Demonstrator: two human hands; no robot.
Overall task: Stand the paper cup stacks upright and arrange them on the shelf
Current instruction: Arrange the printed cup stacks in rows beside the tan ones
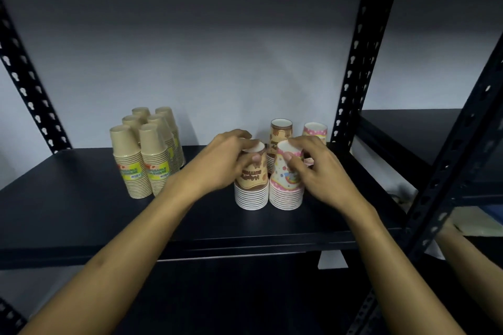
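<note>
Head view, and here's the count: six kraft-brown cup stacks [148, 152] standing mouth-down in a tight two-by-three block on the left of the shelf [68, 198], the front two showing yellow-green labels. To the right, four printed stacks in a two-by-two group: a brown patterned stack [251, 185] at front left, a pink patterned stack [285, 187] touching it at front right, another brown one [281, 130] and another pink one [315, 129] behind them. Two bare hands are in play. The left hand [220, 163] is wrapped around the upper cup of the front brown stack, thumb pressed on its side; the right hand [315, 168] is curled onto the top of the front pink stack, fingers closed on it. Both stacks stand upright on the board. The shelf is a dark, matte board carried by black slotted uprights [356, 62], with a pale grey wall [190, 49] behind and a second dark rack [462, 144] off to the right.
</note>
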